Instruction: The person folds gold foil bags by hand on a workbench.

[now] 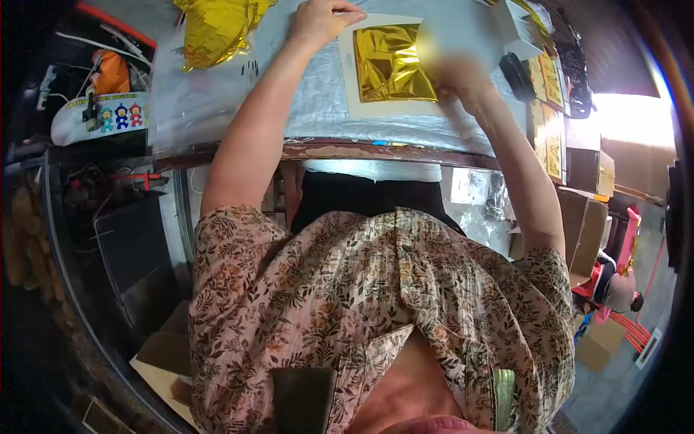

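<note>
A square of shiny gold foil [390,65] lies creased on a larger white card [354,105] on the covered table. At the card's upper left corner is my left hand [323,23], its fingers drawn together and pointing right. What they pinch, if anything, does not show. My right hand [466,81] is beside the foil's right edge, low over the card. A blur covers much of this hand and the area above it, so its fingers are hard to read.
Crumpled gold foil [217,32] lies on the table [311,108] at the upper left. A white box [515,29] and a black object [517,76] are at the right. Gold-faced cards [547,137] are by the right edge. Cardboard boxes [587,239] stand below right.
</note>
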Action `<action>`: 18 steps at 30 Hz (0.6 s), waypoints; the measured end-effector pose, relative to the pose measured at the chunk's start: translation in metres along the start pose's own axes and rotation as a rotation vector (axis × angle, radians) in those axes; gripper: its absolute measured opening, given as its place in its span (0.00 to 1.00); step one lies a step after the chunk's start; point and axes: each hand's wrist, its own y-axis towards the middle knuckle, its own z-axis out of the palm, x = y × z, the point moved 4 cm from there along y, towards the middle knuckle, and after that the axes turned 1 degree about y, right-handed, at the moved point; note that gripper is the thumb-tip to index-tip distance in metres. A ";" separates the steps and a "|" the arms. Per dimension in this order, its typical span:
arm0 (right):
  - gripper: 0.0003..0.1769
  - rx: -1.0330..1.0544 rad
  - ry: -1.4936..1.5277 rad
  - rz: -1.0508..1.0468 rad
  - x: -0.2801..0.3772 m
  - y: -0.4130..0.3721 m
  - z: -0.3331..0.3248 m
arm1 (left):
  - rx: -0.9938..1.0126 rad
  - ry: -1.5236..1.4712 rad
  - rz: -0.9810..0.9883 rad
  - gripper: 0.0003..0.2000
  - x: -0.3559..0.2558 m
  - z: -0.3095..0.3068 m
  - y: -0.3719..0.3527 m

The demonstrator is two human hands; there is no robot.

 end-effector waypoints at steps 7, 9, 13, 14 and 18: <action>0.13 -0.078 -0.234 -0.032 0.007 0.005 -0.005 | -0.193 -0.177 0.346 0.17 0.003 -0.003 -0.008; 0.13 -0.075 -0.232 -0.047 0.006 0.006 -0.002 | -0.121 -0.179 0.328 0.24 0.004 0.000 -0.006; 0.12 -0.138 -0.306 -0.124 0.009 0.005 0.005 | -0.068 0.176 0.814 0.21 -0.056 0.008 -0.039; 0.12 -0.135 -0.328 -0.164 0.012 0.002 0.009 | -0.068 0.176 0.820 0.21 -0.064 0.011 -0.050; 0.13 -0.164 -0.487 -0.281 0.009 0.008 0.006 | 0.202 0.366 0.699 0.35 -0.067 0.029 -0.073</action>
